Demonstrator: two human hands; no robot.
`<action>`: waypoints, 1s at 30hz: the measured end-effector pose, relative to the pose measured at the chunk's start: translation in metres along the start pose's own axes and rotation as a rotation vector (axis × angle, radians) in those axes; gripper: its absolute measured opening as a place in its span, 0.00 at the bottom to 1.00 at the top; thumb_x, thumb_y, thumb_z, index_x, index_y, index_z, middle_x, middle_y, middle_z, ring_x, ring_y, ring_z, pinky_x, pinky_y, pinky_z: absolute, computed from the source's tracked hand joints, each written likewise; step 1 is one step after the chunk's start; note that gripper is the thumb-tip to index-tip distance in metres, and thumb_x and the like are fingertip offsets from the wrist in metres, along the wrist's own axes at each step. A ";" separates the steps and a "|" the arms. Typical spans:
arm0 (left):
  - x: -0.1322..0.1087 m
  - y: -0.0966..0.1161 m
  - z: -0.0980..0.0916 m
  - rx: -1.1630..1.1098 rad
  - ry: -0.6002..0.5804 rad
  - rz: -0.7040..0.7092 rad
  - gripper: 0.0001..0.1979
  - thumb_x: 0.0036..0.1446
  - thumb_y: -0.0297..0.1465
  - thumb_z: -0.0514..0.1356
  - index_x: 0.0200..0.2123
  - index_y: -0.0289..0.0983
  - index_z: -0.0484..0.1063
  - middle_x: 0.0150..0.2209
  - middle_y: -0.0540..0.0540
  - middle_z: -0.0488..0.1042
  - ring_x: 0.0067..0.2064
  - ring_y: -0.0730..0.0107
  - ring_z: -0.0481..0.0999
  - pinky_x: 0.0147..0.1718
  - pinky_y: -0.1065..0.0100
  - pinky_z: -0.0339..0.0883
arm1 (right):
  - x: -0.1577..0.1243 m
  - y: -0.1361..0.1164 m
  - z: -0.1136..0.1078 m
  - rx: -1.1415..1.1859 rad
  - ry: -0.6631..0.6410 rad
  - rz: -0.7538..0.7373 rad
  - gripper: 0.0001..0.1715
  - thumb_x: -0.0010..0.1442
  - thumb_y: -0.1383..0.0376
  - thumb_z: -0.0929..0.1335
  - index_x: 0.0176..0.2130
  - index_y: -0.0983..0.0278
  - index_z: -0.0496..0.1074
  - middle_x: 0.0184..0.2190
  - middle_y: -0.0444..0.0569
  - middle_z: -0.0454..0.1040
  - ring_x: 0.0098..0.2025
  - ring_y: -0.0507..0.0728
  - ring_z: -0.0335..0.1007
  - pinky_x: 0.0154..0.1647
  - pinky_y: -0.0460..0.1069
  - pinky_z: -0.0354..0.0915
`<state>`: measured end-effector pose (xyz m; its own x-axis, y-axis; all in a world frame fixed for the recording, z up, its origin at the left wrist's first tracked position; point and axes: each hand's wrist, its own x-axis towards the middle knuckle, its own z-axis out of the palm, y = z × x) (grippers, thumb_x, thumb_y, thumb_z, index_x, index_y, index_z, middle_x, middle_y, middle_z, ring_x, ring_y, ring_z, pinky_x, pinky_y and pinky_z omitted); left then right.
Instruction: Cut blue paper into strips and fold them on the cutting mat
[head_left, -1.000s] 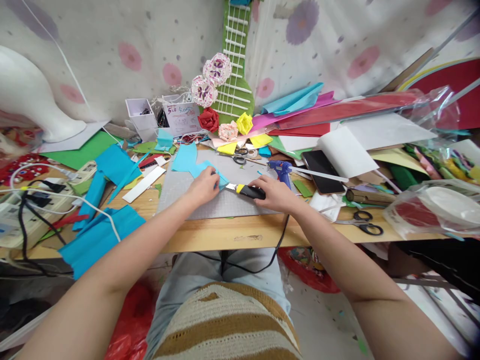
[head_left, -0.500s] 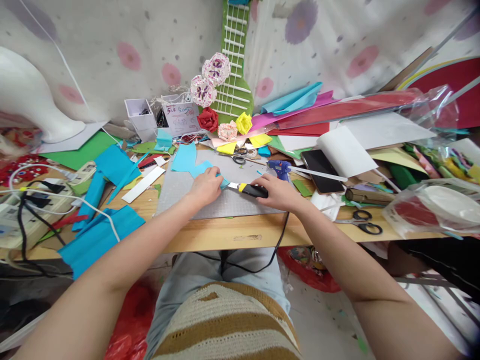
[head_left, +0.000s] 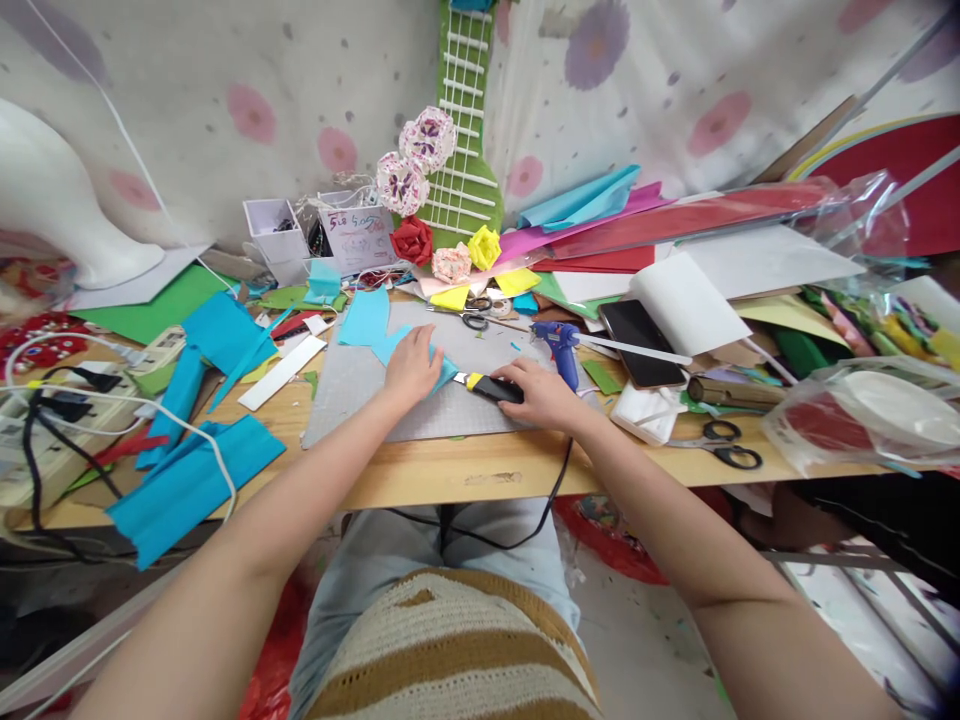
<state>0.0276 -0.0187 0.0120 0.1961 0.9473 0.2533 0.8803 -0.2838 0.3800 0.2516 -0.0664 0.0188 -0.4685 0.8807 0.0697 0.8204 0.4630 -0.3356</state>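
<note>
My left hand [head_left: 412, 368] lies on a strip of light blue paper [head_left: 391, 344], pressing it onto the grey cutting mat [head_left: 352, 395]; its fingers point away from me, thumb to the side. My right hand [head_left: 546, 393] is closed around the handle of a black and yellow utility knife [head_left: 495, 387]. The knife's blade points left and meets the paper's near right end beside my left hand. Another light blue paper piece [head_left: 364, 317] lies at the strip's far left. A blue glue gun [head_left: 556, 350] stands just beyond my right hand.
Scissors [head_left: 726, 444] and a phone [head_left: 643, 343] lie on the right. Small scissors [head_left: 475, 320] rest behind the mat. On the left are blue crepe paper [head_left: 199, 480], a power strip [head_left: 97, 425] and cables. A green guitar-shaped piece [head_left: 465, 190] with paper flowers stands at the back.
My left hand has flattened and reached slightly farther forward over the paper, its fingers less curled. The knife has shifted a little left and nearer to me. The view has moved slightly.
</note>
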 end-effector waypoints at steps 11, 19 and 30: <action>0.000 -0.003 0.027 0.236 -0.173 -0.120 0.31 0.62 0.39 0.40 0.62 0.25 0.50 0.65 0.32 0.47 0.67 0.53 0.44 0.63 0.51 0.37 | 0.003 0.004 0.003 0.011 0.007 -0.030 0.24 0.52 0.62 0.65 0.50 0.62 0.67 0.45 0.53 0.68 0.49 0.60 0.63 0.47 0.53 0.61; 0.001 -0.003 0.028 0.234 -0.179 -0.127 0.30 0.62 0.39 0.40 0.63 0.28 0.49 0.65 0.35 0.47 0.67 0.54 0.43 0.63 0.51 0.37 | 0.000 0.015 -0.006 0.012 -0.029 -0.015 0.24 0.53 0.62 0.66 0.50 0.61 0.67 0.45 0.52 0.68 0.47 0.59 0.65 0.48 0.53 0.61; 0.001 -0.002 0.026 0.236 -0.211 -0.133 0.31 0.62 0.40 0.39 0.63 0.26 0.48 0.66 0.33 0.45 0.67 0.54 0.41 0.63 0.51 0.35 | -0.011 0.024 -0.011 0.024 -0.020 -0.017 0.24 0.55 0.64 0.64 0.52 0.64 0.68 0.46 0.56 0.69 0.48 0.60 0.65 0.51 0.55 0.61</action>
<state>0.0375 -0.0134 -0.0111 0.1361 0.9906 0.0165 0.9750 -0.1368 0.1748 0.2800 -0.0636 0.0199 -0.4885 0.8707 0.0572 0.8045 0.4749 -0.3567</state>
